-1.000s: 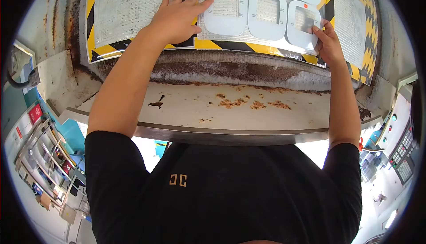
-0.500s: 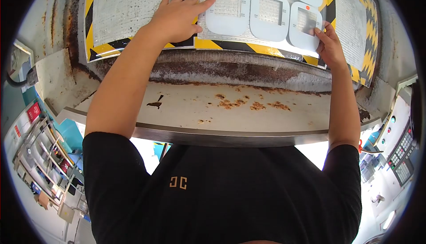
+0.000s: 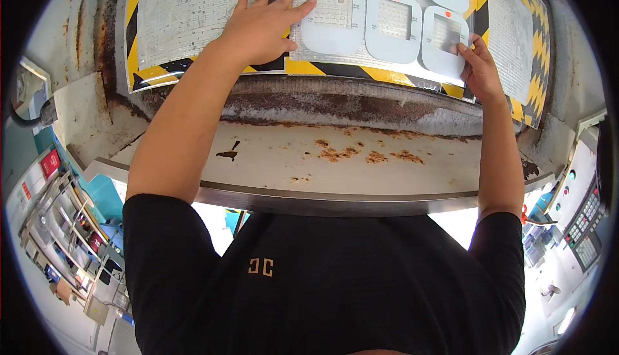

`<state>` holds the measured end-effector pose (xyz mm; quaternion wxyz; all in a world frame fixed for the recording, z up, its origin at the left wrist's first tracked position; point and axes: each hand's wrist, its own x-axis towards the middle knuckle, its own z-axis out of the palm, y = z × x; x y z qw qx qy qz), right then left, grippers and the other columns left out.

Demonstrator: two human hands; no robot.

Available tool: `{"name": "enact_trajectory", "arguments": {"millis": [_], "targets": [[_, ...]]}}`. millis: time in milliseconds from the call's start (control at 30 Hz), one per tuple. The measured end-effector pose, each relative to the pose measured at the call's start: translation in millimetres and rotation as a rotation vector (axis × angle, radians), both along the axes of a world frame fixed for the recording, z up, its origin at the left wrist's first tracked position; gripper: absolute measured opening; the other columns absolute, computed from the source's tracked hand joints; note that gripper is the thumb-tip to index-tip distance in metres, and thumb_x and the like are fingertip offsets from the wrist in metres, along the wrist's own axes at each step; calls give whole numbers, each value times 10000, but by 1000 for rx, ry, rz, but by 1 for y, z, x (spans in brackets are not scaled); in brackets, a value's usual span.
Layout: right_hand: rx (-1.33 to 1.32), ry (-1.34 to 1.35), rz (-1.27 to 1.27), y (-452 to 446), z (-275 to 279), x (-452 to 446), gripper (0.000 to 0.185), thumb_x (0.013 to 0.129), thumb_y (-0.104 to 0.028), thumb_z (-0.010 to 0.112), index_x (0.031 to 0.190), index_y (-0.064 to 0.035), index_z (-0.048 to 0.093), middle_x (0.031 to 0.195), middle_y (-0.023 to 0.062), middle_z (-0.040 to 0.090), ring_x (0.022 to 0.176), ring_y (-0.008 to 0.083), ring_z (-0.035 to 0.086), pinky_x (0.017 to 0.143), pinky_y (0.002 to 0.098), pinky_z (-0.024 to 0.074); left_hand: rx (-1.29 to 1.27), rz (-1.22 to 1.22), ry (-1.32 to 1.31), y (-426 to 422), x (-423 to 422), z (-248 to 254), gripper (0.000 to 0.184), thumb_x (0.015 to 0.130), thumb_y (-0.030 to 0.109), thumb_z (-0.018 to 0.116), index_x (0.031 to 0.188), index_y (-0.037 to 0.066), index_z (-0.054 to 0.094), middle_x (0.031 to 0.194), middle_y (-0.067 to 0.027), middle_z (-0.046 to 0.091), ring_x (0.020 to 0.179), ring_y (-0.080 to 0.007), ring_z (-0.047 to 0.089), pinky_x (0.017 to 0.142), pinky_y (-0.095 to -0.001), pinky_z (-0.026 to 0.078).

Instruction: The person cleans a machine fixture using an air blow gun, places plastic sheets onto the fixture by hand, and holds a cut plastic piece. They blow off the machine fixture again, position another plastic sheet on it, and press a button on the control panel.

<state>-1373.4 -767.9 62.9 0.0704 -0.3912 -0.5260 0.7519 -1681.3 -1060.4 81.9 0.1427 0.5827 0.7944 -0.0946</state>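
My left hand (image 3: 261, 31) lies flat with fingers spread over the black-and-yellow tape. Its index fingertip reaches the left edge of a white rounded panel (image 3: 332, 44) with a square window and a red dot. Beside that panel are a middle white panel (image 3: 392, 50) and a right-hand white panel (image 3: 442, 61) of the same shape. My right hand (image 3: 480, 68) has its thumb and fingers closed at the right edge of the right-hand panel. Several such panels lie on a ribbed, see-through plate (image 3: 200, 19) bordered by striped tape.
Below the plate runs a rusty recess (image 3: 335, 107), then a pale ledge (image 3: 277, 152) with rust spots and a metal front edge (image 3: 342, 205). On the right is a control panel with keys (image 3: 585, 223); at the left stands a metal rack (image 3: 64, 232).
The view has shifted very slightly, so everything sits a little lower. Both hands keep practically the same places on the panels and plate.
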Motion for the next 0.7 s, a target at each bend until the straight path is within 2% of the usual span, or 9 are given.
{"name": "enact_trajectory", "arguments": {"millis": [700], "targets": [[-14,-6,-9,1,-3,1,238,926,-98,562,1119,-56,429,929,70,631,852,118,625,767,254,540,8,-8,5,-1,0,-2,743,813,286,677,1444,365,293,1543,-13,201,1426,-299,147,1128,-556,170]]}}
